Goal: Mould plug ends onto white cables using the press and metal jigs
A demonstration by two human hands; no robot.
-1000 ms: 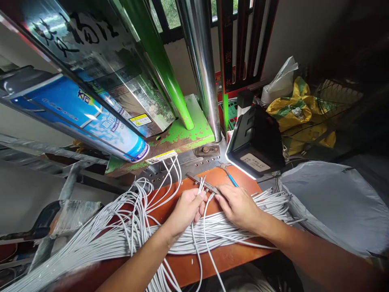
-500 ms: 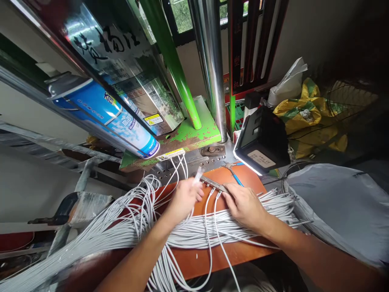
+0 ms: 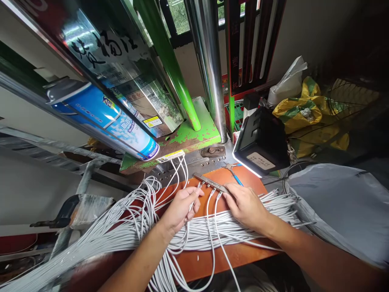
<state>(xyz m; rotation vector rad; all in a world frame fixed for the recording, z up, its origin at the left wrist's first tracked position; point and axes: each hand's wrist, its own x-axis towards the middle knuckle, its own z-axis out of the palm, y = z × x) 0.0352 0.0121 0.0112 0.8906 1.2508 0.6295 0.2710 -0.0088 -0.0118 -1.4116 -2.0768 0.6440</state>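
A narrow metal bar [image 3: 209, 181] lies tilted above the orange-brown surface, with white cable ends along its lower edge. My right hand [image 3: 244, 202] is closed on the bar's right end. Near the bar's left end, my left hand [image 3: 184, 205] pinches a white cable [image 3: 191, 206], its tip close to the bar's edge. Two other white cables [image 3: 212, 227] run from the bar down toward me. A thick bundle of white cables [image 3: 130, 227] passes beneath both hands.
Blue-handled pliers [image 3: 236, 177] lie behind the bar. A black lamp [image 3: 261, 142] stands at the back right, a green press base [image 3: 197, 134] and blue spray can [image 3: 106, 117] at the back left. A white bag [image 3: 337, 207] is at the right.
My left hand has lowered and turned, bringing its cable from above the bar to the bar's left part. The clear piece at its fingertips no longer shows above the bar. My right hand has hardly moved.
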